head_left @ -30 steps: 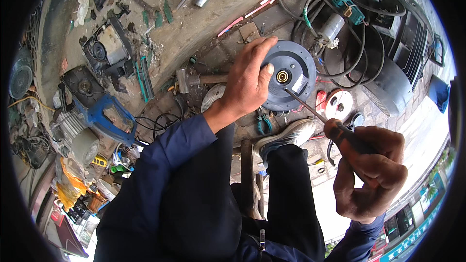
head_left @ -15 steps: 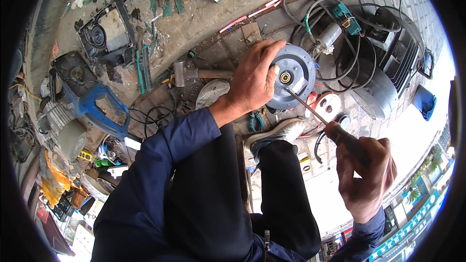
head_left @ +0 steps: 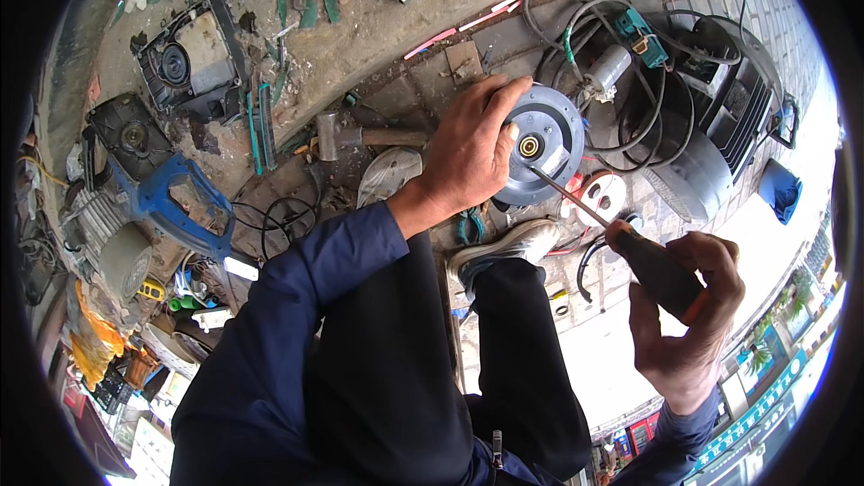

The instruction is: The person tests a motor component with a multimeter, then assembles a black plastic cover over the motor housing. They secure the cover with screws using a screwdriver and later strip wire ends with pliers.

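Head cam showed the left hand (head_left: 459, 148) clamped on the near edge of a round grey housing (head_left: 551, 130), thumb on the face and fingers wrapped round the rim. That part was held up over the paved ground (head_left: 625, 337), roughly mid-frame, with a brass-coloured ring (head_left: 528, 146) around its centre hole. Right hand (head_left: 705, 337) had a loose curl around the back end of a screwdriver (head_left: 655, 265), nowhere near a full fist. Its tip sat against or just over the face, right below the ring; couldn't tell if it was really touching. Hammer (head_left: 328, 137) lay off to the left, a shoe (head_left: 513, 247) was just below, and looped black cable (head_left: 664, 117) sprawled to the right.
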The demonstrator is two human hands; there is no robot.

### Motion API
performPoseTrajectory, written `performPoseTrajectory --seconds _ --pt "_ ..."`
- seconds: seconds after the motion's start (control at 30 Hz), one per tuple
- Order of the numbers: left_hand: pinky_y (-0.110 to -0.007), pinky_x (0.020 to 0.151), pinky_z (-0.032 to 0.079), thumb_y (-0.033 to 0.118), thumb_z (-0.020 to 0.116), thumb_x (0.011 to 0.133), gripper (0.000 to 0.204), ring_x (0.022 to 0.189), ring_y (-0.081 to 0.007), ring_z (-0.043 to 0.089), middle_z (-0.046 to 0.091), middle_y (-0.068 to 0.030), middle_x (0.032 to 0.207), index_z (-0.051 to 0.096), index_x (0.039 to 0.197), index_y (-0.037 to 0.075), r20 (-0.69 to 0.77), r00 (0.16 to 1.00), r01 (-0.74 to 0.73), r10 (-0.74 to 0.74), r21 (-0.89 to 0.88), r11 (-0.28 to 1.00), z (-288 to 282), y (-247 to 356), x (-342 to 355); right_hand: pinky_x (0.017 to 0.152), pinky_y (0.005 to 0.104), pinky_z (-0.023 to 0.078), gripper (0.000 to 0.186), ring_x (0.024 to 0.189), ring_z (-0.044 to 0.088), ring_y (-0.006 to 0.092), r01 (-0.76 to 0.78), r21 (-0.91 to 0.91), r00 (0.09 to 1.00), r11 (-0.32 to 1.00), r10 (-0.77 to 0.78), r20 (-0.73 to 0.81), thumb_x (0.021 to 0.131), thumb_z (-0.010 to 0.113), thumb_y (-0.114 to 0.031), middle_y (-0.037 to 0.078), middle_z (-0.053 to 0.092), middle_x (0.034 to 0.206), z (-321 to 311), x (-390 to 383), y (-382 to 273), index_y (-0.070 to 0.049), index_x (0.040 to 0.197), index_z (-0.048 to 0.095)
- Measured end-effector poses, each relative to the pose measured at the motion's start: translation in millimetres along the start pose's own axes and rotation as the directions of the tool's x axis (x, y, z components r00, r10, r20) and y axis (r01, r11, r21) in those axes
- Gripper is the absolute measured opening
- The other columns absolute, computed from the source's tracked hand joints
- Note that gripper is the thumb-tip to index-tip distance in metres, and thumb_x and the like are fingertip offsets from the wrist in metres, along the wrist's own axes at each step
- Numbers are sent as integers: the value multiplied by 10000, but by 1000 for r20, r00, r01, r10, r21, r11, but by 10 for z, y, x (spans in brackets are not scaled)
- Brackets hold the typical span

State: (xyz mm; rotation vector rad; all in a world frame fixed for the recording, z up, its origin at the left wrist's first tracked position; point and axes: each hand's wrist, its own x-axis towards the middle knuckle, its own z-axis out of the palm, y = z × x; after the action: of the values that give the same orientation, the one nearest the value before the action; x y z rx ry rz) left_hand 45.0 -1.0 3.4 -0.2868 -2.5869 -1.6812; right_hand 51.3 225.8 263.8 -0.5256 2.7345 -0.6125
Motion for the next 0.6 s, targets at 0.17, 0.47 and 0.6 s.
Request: performPoseTrajectory --seconds 0.17,0.47,0.6 --pt "-494 1176 482 19 622 1026 525 1367 -436 600 592 -242 1487 550 1545 19 5 1000 19 -19 -7 1000 4 -4 5 727 370 576 628 778 676 309 -22 -50 999 999 23 26 844 914 -23 144 674 910 -15 53 18 31 1325 514" --pt "-495 1179 475 34 619 1033 515 1373 -433 596 597 -238 1483 553 1544 17 -4 1000 -2 2 10 1000 4 -10 3 798 377 595 543 900 734 306 -85 43 996 995 85 18 883 920 -121 140 764 959 -48 80 -16 8 1277 569" --pt "-496 1178 472 37 618 1032 516 1369 -431 595 598 -236 1480 554 1544 17 4 1000 9 -9 5 1000 10 -6 0 726 379 579 517 844 717 292 -6 -27 999 1000 5 -41 892 890 -43 151 742 892 -16 121 0 6 1287 561"
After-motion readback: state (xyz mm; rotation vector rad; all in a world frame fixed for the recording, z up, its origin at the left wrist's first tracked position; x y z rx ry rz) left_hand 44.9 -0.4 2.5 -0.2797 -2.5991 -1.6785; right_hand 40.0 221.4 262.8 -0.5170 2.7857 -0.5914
